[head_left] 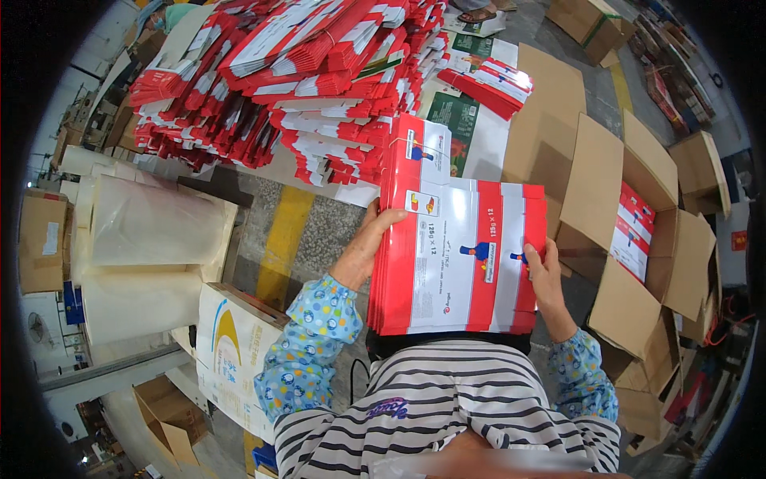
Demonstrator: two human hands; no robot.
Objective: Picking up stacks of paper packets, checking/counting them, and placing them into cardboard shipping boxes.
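Observation:
A stack of flat red and white printed cartons (447, 271) rests against my body, held between both hands. My left hand (369, 242) grips its left edge, the thumb lying on top and the fingers hidden beneath. On the right edge, my right hand (547, 283) is closed with its thumb over the top carton; the other fingers are mostly out of sight. The cartons lie flat and unfolded, with a narrower flap at the far left corner. Beyond my hands rises a big pile of similar flat cartons (343, 104), tied or stacked in bundles.
An open brown box (594, 172) at the right holds red and white cartons (634, 227). A small carton bundle (495, 84) lies on cardboard ahead. Large film rolls (152, 223) stand at the left above a white printed box (231, 343). A yellow floor stripe (285, 231) runs between.

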